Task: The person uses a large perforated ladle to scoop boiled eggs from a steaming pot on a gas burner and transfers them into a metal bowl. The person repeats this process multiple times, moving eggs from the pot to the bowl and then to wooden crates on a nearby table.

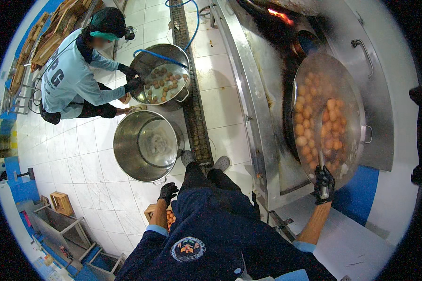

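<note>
My right hand (325,184), in a black glove, grips the metal handle of a long-handled ladle or paddle (320,154). The tool's far end reaches in among brown eggs (332,117) inside a big steaming metal wok (353,91); its head is hard to make out through the steam. My left hand (168,192), gloved in black too, hangs by my left side, holding nothing, its fingers loosely bent and apart. Close ahead of it on the floor stands a deep steel stockpot (125,147) with a wet, shiny bottom. Under my left forearm, more brown eggs (171,218) sit in a partly hidden wooden crate (149,211).
A bent-over co-worker (74,73) reaches into another steel pot (179,84) with eggs and a blue hose (158,56). Flames (280,15) burn at the steel stove (239,87). A floor drain grate (195,105) runs beside my feet. Firewood (56,38) lies stacked at upper left.
</note>
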Action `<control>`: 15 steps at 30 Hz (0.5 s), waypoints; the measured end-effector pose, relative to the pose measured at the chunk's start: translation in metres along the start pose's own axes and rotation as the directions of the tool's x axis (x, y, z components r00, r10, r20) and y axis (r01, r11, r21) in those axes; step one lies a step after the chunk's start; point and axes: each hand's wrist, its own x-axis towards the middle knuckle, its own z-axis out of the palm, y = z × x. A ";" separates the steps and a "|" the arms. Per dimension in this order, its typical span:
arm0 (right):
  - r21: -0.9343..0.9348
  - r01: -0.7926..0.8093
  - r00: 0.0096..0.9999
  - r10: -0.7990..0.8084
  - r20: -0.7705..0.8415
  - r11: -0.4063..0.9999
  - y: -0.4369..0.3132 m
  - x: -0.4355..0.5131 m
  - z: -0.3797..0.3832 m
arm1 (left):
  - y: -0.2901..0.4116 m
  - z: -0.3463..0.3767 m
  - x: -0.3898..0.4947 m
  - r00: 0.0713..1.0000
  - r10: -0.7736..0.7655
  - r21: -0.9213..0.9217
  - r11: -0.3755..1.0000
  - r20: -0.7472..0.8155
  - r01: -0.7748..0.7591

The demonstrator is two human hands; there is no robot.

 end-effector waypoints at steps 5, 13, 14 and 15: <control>0.609 -0.212 0.976 0.139 0.166 0.765 -0.006 -0.005 0.027 | 0.008 0.007 -0.007 0.999 0.041 0.050 0.998 0.011 -0.041; 0.539 -0.098 0.982 -0.005 0.187 0.836 -0.001 0.012 0.031 | 0.007 0.014 -0.012 1.000 0.019 0.043 0.999 -0.006 -0.019; 0.518 -0.069 0.987 -0.017 0.160 0.852 0.000 0.012 0.030 | 0.006 0.015 -0.012 1.000 0.010 0.053 0.999 -0.014 -0.010; 0.513 -0.052 0.990 -0.024 0.141 0.857 0.000 0.012 0.029 | 0.005 0.015 -0.012 1.000 0.008 0.043 0.999 -0.013 -0.007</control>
